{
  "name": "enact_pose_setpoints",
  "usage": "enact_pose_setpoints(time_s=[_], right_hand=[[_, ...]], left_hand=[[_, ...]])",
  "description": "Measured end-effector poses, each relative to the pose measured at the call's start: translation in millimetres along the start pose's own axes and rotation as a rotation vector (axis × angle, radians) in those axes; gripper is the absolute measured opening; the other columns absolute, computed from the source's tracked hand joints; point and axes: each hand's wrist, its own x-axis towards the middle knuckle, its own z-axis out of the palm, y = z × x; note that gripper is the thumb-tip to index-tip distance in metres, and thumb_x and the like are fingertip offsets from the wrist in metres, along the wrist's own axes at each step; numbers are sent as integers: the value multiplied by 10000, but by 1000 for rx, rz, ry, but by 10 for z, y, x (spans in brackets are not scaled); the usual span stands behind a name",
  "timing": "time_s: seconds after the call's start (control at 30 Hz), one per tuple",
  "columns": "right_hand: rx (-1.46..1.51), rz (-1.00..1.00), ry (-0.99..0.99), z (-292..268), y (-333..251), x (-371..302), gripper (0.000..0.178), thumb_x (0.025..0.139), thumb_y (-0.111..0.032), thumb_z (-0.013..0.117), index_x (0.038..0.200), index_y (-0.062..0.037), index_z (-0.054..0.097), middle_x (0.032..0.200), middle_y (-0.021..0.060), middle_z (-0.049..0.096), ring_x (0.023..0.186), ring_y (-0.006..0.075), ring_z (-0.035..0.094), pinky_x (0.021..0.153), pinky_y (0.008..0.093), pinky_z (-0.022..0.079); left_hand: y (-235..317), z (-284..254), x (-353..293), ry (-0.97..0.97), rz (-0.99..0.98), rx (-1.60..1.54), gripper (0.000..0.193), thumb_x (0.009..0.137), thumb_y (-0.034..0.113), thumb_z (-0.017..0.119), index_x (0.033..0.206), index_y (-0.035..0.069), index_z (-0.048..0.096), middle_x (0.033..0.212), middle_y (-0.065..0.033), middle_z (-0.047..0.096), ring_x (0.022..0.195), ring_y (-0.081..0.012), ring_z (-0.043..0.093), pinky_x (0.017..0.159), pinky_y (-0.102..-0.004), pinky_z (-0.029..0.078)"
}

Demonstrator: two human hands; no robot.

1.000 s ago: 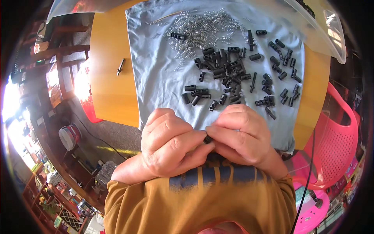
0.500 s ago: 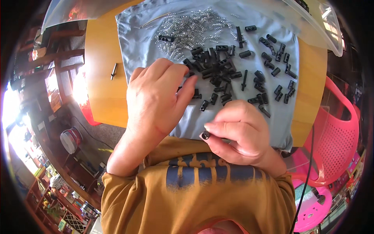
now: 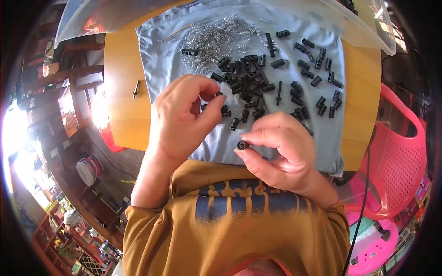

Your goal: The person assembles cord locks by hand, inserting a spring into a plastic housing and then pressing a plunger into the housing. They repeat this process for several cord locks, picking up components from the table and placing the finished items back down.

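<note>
My right hand (image 3: 283, 149) pinches a short black plastic tube (image 3: 242, 145) between thumb and fingertips, its round hollow end facing up. To its left, my left hand (image 3: 182, 115) closes thumb and forefinger on a small black part (image 3: 219, 94), mostly hidden by the fingers. Just beyond both hands lies a heap of black plastic tubes (image 3: 248, 80) with holes in their sides. Behind the heap, small silver springs (image 3: 216, 39) spread over the pale blue cloth (image 3: 156, 64). A thin black pin (image 3: 279, 93) rests right of the heap.
More black tubes (image 3: 321, 102) lie scattered on the cloth's right side. Another dark pin (image 3: 136, 89) is on the bare wooden table (image 3: 122, 60) at left. Clear plastic bins (image 3: 363, 30) stand along the far edge. A pink chair (image 3: 396, 165) is at right, beside a hanging black cable (image 3: 363, 202).
My left hand has drawn back slightly from the heap, its thumb and forefinger now pinched on a small black part. My right hand still holds its tube, whose end now faces up more.
</note>
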Motion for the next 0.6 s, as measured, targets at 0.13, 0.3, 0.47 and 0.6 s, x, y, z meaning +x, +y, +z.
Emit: enact_pose_setpoints(time_s=[0.13, 0.3, 0.47, 0.6], right_hand=[[38, 21, 0, 12, 4, -2, 230, 661, 0, 763, 868, -25, 667, 787, 101, 627, 657, 233, 608, 549, 313, 464], [111, 33, -14, 17, 20, 12, 218, 670, 16, 749, 872, -10, 671, 800, 97, 644, 674, 227, 612, 568, 307, 467], [156, 86, 0, 23, 30, 1, 197, 690, 18, 743, 870, -6, 669, 802, 92, 648, 680, 209, 610, 579, 294, 464], [212, 126, 3, 0, 17, 6, 180, 705, 21, 735, 869, -8, 667, 797, 88, 644, 666, 192, 595, 578, 286, 457]], left_hand=[[56, -134, -44, -143, -154, -644, 128, 798, 5, 675, 912, 18, 619, 816, 17, 616, 729, -35, 545, 664, -205, 463], [24, -170, -56, -360, -220, -1166, 158, 805, -33, 635, 959, 2, 636, 904, -17, 636, 835, -54, 548, 743, -206, 452], [-49, -143, -31, -487, -204, -1229, 152, 849, 41, 637, 989, 9, 685, 942, -37, 663, 803, -64, 558, 712, -210, 453], [-49, -134, -18, -561, -255, -1240, 155, 854, 56, 658, 996, 12, 698, 935, -38, 659, 779, -81, 556, 680, -221, 446]])
